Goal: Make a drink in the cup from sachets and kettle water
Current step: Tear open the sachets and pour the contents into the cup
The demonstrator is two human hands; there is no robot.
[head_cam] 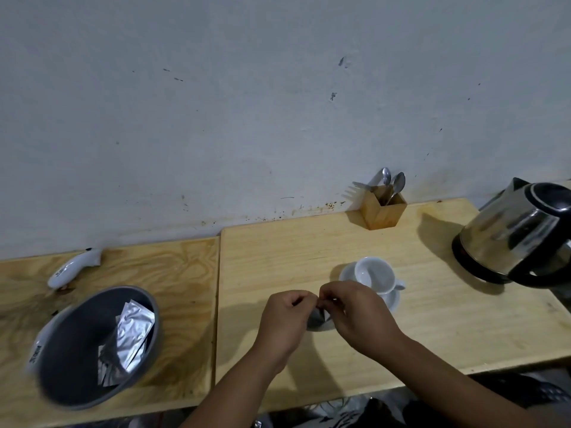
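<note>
Silver sachet (319, 319) pinched at its top edge between left hand (285, 319) and right hand (358, 316), both closed on it, just near of the white cup (375, 273) on its saucer (394, 299); kettle (516, 233) far right; gray bowl (77, 366) of sachets (126, 338) at left.

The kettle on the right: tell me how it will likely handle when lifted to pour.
The kettle looks like shiny steel with a broad dark base, so it probably stands steady and resists tipping. Its water level is hidden, so its weight is uncertain; filled, it would likely feel heavy. The polished body could be slippery, so the black handle seems the safer grip.
</note>
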